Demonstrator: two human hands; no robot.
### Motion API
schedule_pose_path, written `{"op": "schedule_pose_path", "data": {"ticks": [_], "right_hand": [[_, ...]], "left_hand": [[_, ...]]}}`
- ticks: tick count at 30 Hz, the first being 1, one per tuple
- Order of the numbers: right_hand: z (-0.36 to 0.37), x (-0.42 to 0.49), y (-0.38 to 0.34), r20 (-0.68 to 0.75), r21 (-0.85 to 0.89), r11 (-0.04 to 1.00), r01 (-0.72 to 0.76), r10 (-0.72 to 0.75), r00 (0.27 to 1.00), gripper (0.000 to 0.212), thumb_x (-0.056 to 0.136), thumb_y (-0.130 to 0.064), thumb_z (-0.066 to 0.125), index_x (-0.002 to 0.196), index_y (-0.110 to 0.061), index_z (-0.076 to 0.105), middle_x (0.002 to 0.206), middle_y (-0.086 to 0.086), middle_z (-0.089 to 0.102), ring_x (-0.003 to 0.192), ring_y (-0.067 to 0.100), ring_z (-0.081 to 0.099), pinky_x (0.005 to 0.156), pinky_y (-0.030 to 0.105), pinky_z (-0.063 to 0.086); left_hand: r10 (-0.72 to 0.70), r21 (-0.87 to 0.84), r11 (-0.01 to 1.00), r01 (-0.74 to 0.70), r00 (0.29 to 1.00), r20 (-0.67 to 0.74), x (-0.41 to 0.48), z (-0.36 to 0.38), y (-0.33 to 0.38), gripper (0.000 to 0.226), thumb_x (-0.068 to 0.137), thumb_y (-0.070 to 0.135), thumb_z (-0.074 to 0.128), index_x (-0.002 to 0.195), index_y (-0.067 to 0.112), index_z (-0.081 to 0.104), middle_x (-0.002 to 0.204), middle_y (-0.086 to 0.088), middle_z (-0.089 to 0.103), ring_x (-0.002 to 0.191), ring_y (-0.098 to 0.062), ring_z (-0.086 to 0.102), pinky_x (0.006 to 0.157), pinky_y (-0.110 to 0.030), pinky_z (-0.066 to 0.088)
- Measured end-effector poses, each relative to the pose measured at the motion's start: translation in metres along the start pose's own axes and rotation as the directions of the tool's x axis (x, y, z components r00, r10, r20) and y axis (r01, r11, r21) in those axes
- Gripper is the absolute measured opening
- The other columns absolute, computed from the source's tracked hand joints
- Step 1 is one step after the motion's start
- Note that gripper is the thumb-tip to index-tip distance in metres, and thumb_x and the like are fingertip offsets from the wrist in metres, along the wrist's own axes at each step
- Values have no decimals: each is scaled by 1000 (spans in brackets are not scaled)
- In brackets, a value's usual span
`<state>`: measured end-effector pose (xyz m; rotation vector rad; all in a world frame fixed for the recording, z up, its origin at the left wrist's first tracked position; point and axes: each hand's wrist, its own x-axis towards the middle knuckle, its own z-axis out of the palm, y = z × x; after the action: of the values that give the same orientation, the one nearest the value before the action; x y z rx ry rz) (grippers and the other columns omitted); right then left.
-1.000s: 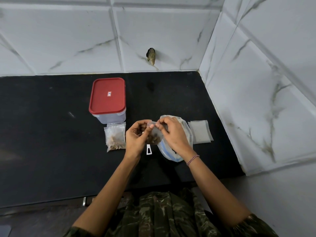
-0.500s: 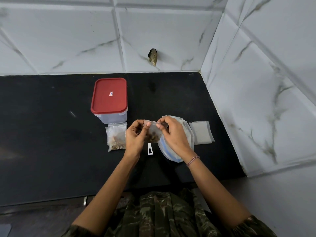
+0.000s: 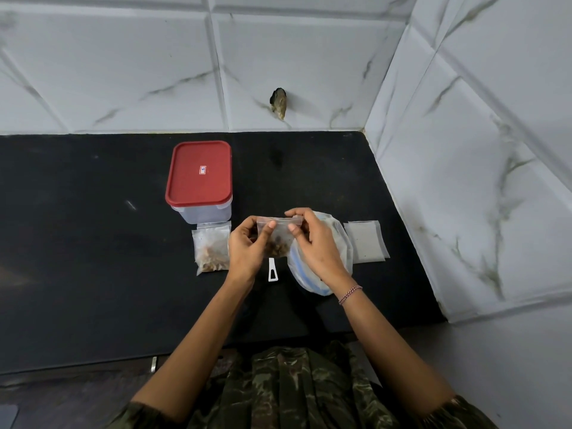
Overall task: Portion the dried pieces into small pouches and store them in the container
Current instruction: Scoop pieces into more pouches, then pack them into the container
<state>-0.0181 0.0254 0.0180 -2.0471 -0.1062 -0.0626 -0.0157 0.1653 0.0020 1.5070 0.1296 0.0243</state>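
Both hands are pinching the zip strip of a small clear pouch [image 3: 276, 235] of dried pieces above the counter's middle: left hand [image 3: 246, 252] at one end, right hand [image 3: 312, 243] at the other, strip running left-right; the red-lidded container [image 3: 199, 181] is sitting lid-on toward the back edge, nearer the left hand.

A black counter [image 3: 93, 258] runs into a corner between two walls. The back wall [image 3: 123, 57] and the right wall [image 3: 495, 150] are clad in large white tiles with grey-green marble veining and raised joints. A dark, rough-edged hole [image 3: 279, 103] breaks the back wall low down, just above the counter. The light is soft and even.
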Motion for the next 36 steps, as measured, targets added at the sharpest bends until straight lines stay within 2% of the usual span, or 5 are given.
{"op": "schedule_pose_path", "data": {"ticks": [11,19,26,30,36], "right_hand": [[4,4,0,-64,-85,996,-21,16,998,5,92,-21,56,96,-24,56,97,-4,61,93,8,57,80,19,48],[11,2,1,-12,392,875,-283,313,950,15,93,-21,56,105,-14,63,104,3,66,99,13,64,83,25,55],[24,1,-1,-103,301,928,-220,261,960,12,91,-27,59,90,-17,64,89,-2,66,87,7,63,74,17,51],[43,-1,2,-98,332,927,-173,217,971,10,92,-26,58,83,-22,62,85,-1,66,85,13,64,78,27,53],[80,-10,-2,63,217,952,-215,206,976,25,97,-39,44,99,-17,54,90,-3,62,83,5,61,74,18,51]], "left_hand": [[13,-16,1000,-13,1000,15,-2,2,-5,18,88,17,67,103,8,66,94,-2,71,89,-9,69,72,-20,55],[33,0,999,-33,999,-40,2,0,-7,9,87,14,68,89,6,64,83,-2,69,79,-8,69,68,-19,54],[122,29,992,-119,984,-129,-7,-10,-18,12,96,12,55,93,11,66,86,-1,66,82,-4,63,71,-17,50],[237,212,956,-204,960,-147,-10,-25,-31,19,101,17,46,97,14,64,87,1,64,86,-10,60,76,-25,49],[283,372,912,-171,919,-273,-15,-42,-34,22,102,19,44,91,15,63,78,12,60,72,-4,56,64,-12,43]]}}
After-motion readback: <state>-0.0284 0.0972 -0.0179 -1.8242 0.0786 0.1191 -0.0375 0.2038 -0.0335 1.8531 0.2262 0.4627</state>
